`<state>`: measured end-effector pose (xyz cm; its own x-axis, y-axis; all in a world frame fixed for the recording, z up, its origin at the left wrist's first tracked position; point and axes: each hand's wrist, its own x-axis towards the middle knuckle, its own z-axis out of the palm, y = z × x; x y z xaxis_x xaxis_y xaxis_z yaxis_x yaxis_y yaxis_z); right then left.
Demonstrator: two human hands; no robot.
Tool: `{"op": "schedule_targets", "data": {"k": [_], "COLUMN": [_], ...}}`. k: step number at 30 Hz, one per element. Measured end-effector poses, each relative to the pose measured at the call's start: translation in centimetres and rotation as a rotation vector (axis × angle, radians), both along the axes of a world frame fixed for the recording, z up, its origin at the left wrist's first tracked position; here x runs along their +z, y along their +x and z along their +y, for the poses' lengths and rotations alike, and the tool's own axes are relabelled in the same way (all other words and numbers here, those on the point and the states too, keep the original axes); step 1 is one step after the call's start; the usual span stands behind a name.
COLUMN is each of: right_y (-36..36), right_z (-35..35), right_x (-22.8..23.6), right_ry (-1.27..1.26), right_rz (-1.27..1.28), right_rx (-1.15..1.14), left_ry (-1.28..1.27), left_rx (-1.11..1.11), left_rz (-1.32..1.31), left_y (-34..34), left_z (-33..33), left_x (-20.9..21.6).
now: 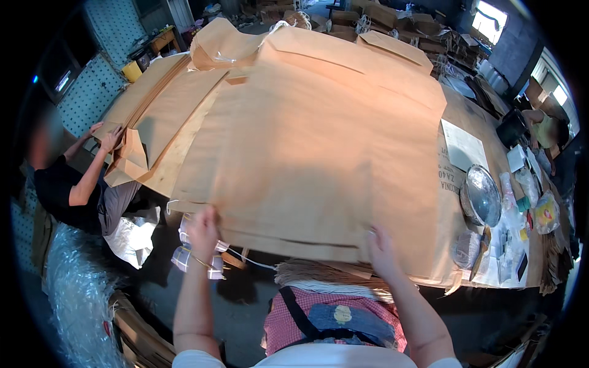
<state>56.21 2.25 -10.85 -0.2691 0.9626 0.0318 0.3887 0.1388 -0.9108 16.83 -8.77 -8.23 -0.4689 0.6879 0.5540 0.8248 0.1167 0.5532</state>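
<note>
A large brown kraft paper sheet [307,159] spreads over the table in front of me, with a folded strip along its near edge. At that edge's left end, my left hand [204,233] is closed on the paper, a little blurred. My right hand [380,248] grips the same edge further right, thumb uppermost; its other fingers are mostly hidden. A thin white cord [251,259] runs below the edge, between my left hand and a bundle of brown paper strips or cords [331,274] by my lap.
At the left, another person [73,184] handles stacked brown paper [178,98]. A metal bowl [481,196], a brush [480,253] and plastic bags [545,211] lie at the table's right. Clear plastic wrap [80,294] bulges at the lower left. Another person [548,129] is far right.
</note>
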Motion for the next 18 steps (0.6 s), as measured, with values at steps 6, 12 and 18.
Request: {"op": "schedule_targets", "data": {"k": [6, 12, 18], "right_y": [-17.8, -18.7, 9.7], "right_z": [2.9, -1.0, -1.5], "right_x": [3.0, 2.5, 11.4], "right_ry": [-0.527, -0.498, -0.340], "right_rz": [0.303, 0.025, -0.054], "right_rx": [0.184, 0.661, 0.318], "left_ry": [0.026, -0.532, -0.052], "left_rx": [0.088, 0.427, 0.097], "left_rz": [-0.073, 0.017, -0.023], "left_y": [-18.5, -25.3, -10.4], "left_z": [2.7, 1.6, 0.2], "left_x": [2.7, -2.0, -1.4]}}
